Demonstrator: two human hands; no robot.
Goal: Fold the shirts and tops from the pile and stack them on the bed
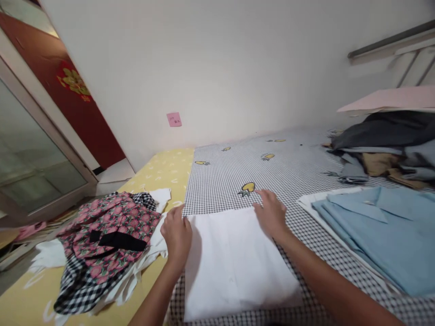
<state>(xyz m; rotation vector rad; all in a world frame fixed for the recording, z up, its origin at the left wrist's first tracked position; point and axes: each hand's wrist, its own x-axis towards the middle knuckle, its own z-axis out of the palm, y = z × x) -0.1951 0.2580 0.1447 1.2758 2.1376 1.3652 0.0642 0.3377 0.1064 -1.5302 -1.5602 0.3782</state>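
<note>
A folded white shirt [234, 267] lies flat on the checked bedding in front of me, with a faint button line down its middle. At its far left corner is my left hand [177, 233], thumb near the cloth edge and fingers loosely bent, apart from the thumb. My right hand [272, 215] rests by the far right corner. Its thumb touches the shirt's edge while the index finger stretches out over the bedding, so this hand is open. The undersides of both hands are hidden.
Left, a heap of clothes with a pink floral garment [118, 222] lies on yellow bedding [166, 165]. Folded light-blue shirts [384, 231] are stacked at right, before a pile of dark clothes [394, 131]. A white wall [217, 68] stands behind the checked bedding [231, 170].
</note>
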